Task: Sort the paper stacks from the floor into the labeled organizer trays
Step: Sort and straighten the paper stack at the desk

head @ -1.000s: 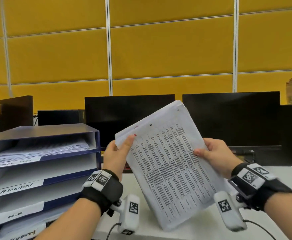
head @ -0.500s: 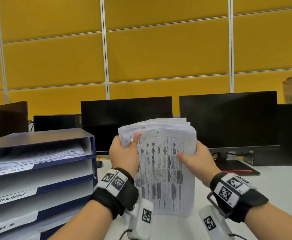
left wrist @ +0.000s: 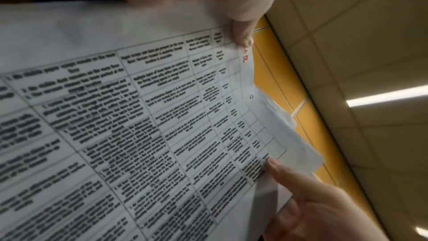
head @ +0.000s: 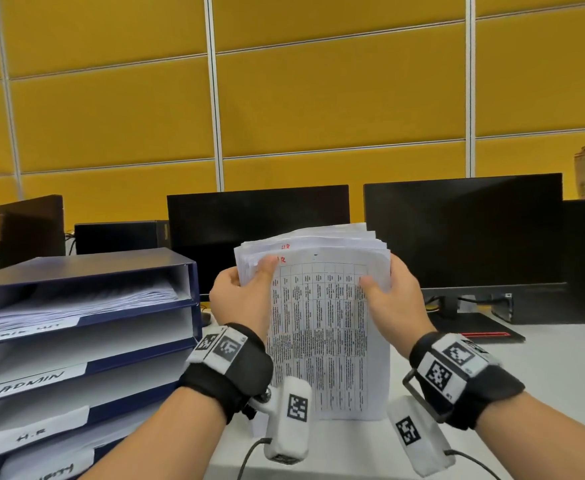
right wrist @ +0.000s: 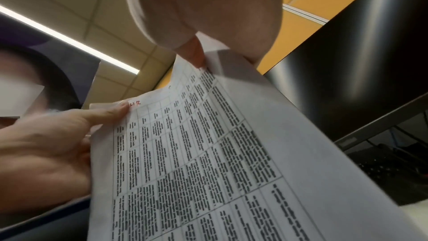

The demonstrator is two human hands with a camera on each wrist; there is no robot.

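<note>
While upright on the white desk (head: 543, 393) with its bottom edge resting on the surface, held at both upper corners: paper stack (head: 322, 327), printed table facing the wearer, red "HR" written at the top left of the front sheet. Left hand (head: 239, 299) curled round the top left corner, thumb pressed on the front sheet just beside the red mark; right hand (head: 395, 303) wrapped round the top right edge, thumb on the front, fingers behind. Top edges fanned and uneven, so probably being squared up against the desk before filing. Just to the left, blue organizer trays (head: 86, 341): top tray already holding a stack of sheets, label unreadable; tray marked ADMIN (head: 31, 382) showing no paper from this angle; tray marked H.R (head: 31, 436) likewise showing none, and judged the destination for this bundle; lowest tray holding some paper, label only partly visible. Roughly midway by that count: two trays filled, this bundle yet to go in, ADMIN perhaps outstanding. Floor out of view, so remaining stacks unknown. Behind, dark monitors (head: 464, 230) along a yellow panelled wall
</note>
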